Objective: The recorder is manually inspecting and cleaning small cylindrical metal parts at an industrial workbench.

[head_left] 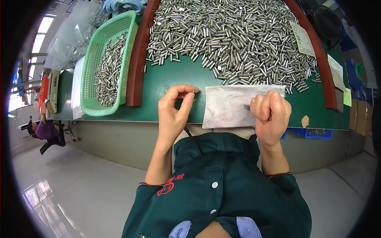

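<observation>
Small silvery metal pin [192, 92], short and cylindrical, sits pinched between the thumb and forefinger tips of the left hand [174, 113], raised just above the near part of the green counter [178, 75] and just left of a pale grey crumpled sheet [228, 105] that lies flat at the counter's front edge. The left fingers are closed lightly on the pin's end, so most of its length shows beyond them; the other fingers curl loosely beneath. To handle it well, I judge the pinch should stay at the very tips, so the pin can be rolled and every side looked over without dropping it. The right hand [270, 115] is curled almost into a fist over the right part of the sheet, its fingers wrapped round something thin and dark [247, 107] whose tip pokes out to the left; what that is I cannot tell. It would help to keep that hand braced on the sheet for steadiness. Beyond both hands a wide heap of like silvery pins [234, 35] covers the far counter, fenced by a curved reddish-brown rim [137, 59]; reaching into it should be done gently, as loose pins roll. To the left of the rim stands a light green perforated plastic basket [89, 75] partly filled with more pins. Paper notes [303, 39] lie by the right rim.
</observation>
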`<state>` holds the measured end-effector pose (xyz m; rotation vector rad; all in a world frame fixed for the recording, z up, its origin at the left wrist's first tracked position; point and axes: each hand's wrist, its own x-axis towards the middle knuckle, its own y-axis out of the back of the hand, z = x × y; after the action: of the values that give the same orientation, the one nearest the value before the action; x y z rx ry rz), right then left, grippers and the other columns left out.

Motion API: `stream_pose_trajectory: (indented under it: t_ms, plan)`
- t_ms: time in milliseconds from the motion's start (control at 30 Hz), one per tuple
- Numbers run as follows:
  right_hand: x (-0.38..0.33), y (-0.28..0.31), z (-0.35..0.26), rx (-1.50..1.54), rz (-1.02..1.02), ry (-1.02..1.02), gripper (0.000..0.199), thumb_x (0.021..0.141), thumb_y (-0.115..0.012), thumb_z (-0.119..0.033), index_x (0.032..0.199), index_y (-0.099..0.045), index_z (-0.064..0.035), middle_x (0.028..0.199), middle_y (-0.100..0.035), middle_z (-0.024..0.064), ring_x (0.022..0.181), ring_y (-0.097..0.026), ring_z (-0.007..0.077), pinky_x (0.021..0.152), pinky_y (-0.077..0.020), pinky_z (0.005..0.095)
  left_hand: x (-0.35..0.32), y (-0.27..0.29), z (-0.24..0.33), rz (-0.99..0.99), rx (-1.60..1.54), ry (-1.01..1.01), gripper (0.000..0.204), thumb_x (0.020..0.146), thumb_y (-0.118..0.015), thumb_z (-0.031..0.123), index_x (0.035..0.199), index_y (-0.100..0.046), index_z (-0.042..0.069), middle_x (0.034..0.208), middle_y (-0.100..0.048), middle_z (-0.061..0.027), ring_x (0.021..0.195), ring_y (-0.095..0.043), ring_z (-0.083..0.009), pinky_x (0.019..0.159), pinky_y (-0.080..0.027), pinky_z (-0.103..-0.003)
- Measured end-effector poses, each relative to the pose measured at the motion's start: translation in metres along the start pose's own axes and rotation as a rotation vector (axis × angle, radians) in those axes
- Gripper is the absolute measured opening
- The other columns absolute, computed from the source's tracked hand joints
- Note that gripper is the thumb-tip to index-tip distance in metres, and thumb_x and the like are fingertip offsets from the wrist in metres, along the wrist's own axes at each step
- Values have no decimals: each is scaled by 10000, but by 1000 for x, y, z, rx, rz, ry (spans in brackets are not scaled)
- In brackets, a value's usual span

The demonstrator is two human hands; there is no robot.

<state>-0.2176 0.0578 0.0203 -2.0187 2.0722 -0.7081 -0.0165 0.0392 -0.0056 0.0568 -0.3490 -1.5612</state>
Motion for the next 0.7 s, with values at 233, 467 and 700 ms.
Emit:
stream_pose_trajectory:
  t_ms: [233, 467, 700]
  plan:
    - [0, 1, 0, 36, -5, -6, 380, 898, -324, -152, 529, -310, -60, 447, -292, -2, 420, -226, 65, 405, -174, 236, 7, 16, -2, -78, -848, 510, 148, 841, -537, 118, 929, -532, 0, 834, -553, -56, 661, -500, -94, 611, -427, -220]
    - [0, 3, 1, 79, 7, 0, 373, 898, -326, -141, 533, -302, -66, 464, -280, -5, 416, -223, 71, 414, -183, 242, 10, 20, -3, -85, -882, 552, 229, 850, -524, 141, 1022, -521, -10, 800, -565, -53, 651, -511, -85, 593, -442, -201]
    - [1, 3, 2, 78, 12, 6, 374, 895, -329, -140, 529, -303, -69, 464, -279, -7, 414, -222, 73, 418, -189, 246, 11, 24, -3, -75, -912, 540, 237, 852, -510, 120, 1044, -504, -19, 799, -564, -60, 650, -514, -89, 597, -450, -202]
